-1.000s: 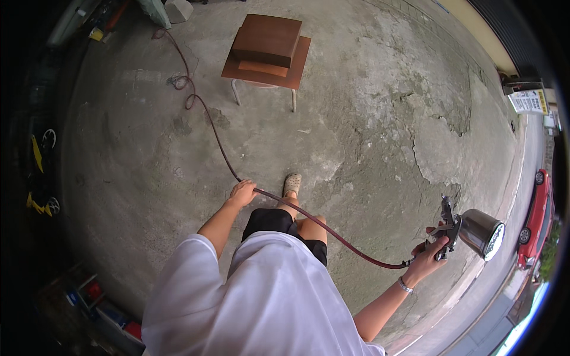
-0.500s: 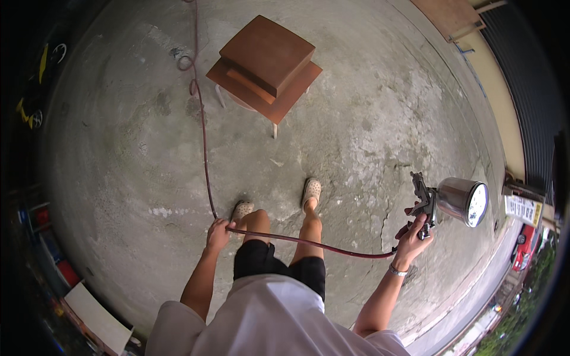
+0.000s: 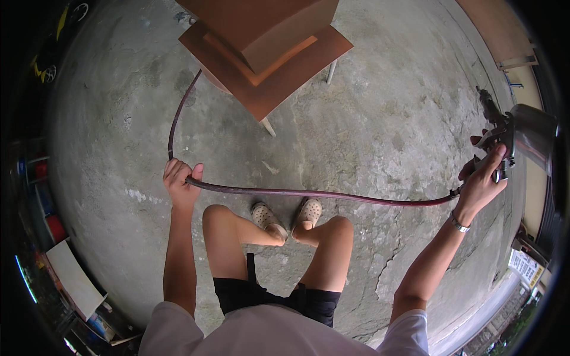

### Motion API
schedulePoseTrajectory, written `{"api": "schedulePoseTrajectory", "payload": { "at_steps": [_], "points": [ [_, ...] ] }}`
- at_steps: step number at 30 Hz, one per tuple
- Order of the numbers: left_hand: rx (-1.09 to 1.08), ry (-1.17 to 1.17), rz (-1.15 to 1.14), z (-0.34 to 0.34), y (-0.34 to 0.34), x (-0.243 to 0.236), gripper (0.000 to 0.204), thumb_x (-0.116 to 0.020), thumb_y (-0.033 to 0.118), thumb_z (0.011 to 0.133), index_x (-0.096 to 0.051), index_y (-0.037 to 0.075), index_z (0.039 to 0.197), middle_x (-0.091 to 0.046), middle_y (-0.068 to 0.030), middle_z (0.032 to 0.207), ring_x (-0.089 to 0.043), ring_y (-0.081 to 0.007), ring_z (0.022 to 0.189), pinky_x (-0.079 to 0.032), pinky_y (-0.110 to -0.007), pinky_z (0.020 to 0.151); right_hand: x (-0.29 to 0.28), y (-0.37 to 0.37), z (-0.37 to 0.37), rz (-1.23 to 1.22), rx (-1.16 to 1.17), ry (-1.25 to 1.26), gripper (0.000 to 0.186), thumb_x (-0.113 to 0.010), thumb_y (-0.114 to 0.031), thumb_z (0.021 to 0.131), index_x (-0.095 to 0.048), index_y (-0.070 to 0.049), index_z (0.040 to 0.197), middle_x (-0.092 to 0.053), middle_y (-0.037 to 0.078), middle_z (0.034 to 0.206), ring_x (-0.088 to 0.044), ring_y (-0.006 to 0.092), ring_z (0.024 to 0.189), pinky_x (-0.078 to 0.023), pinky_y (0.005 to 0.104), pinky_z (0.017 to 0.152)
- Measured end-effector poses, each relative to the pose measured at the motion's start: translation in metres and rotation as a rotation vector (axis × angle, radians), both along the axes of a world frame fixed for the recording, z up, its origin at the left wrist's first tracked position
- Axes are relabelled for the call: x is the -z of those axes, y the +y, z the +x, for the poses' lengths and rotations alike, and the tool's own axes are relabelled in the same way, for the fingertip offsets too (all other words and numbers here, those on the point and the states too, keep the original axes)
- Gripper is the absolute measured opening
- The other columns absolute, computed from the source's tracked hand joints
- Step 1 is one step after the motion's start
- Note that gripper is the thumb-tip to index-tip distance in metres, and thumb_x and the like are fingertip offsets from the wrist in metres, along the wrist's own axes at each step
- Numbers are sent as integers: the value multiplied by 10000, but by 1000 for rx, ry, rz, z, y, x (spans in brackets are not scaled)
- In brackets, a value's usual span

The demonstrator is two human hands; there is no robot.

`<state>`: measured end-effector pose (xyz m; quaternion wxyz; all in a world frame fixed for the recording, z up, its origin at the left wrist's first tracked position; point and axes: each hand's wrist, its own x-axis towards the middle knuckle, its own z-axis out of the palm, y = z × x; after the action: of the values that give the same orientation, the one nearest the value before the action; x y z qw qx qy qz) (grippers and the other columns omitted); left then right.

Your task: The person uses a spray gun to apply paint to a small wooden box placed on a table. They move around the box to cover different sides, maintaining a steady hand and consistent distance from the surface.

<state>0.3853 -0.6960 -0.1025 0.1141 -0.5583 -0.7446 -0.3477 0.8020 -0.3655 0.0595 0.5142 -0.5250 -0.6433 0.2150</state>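
Person's own limbs, itemised.
Left forearm, bare, slender (image 3: 180,258): one; directed straight ahead, wrist in near line with it.
Left hand, bare, ungloved (image 3: 181,184): one; fingers curled in a grip, thumb raised along the inner side.
Right forearm, bare, slender (image 3: 432,256): one; angled outward to the right.
Right hand, bare, ungloved (image 3: 484,181): one; well apart from its fellow, fingers bent in a grasp, partly hidden.
Legs, bare below mid-thigh (image 3: 228,237): two; knees bent and spread, shins converging, feet close together.
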Motion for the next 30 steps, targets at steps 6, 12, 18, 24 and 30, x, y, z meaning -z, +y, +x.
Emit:
{"api": "schedulePoseTrajectory", "payload": {
  "at_steps": [6, 12, 18, 24, 30],
  "points": [
    [-66, 112, 196, -21, 6, 28, 481, -745, 254, 895, -432, 35, 602, -408, -102, 586, -432, -285, 562, -323, -383, 541, 40, 30, -46, 76, -15, 28, 443, -543, -373, 1053, -702, 35, 983, -722, 92, 757, -464, 65, 381, -318, 237, 348],
    [-138, 202, 351, -43, -14, 51, 530, -705, 268, 930, -382, 5, 601, -353, -104, 577, -389, -272, 543, -286, -366, 513, 82, 11, -87, 82, -128, 129, 407, -562, -383, 1043, -690, 1, 998, -698, 74, 755, -432, 49, 388, -299, 227, 346],
    [-240, 242, 439, -58, -40, 66, 440, -616, 170, 971, -438, -33, 623, -394, -107, 578, -401, -249, 542, -316, -345, 515, 111, -48, -102, -81, -289, 253, 479, -552, -459, 1026, -610, 2, 1142, -665, 83, 727, -516, 73, 424, -360, 221, 346],
    [-231, 176, 483, -64, -55, 74, 411, -564, 99, 957, -411, -50, 606, -367, -103, 549, -385, -219, 534, -315, -337, 517, 125, -103, -112, -236, -744, 316, 751, -611, -664, 903, -581, 42, 1158, -649, 103, 806, -596, 113, 550, -395, 226, 423],
    [-210, 136, 485, -62, -56, 75, 389, -563, 68, 944, -409, -41, 605, -368, -95, 547, -380, -216, 530, -319, -339, 517, 119, -104, -137, -224, -891, 310, 579, -714, -530, 894, -706, 46, 951, -652, 71, 726, -614, 131, 643, -469, 273, 585]
  ]
}}
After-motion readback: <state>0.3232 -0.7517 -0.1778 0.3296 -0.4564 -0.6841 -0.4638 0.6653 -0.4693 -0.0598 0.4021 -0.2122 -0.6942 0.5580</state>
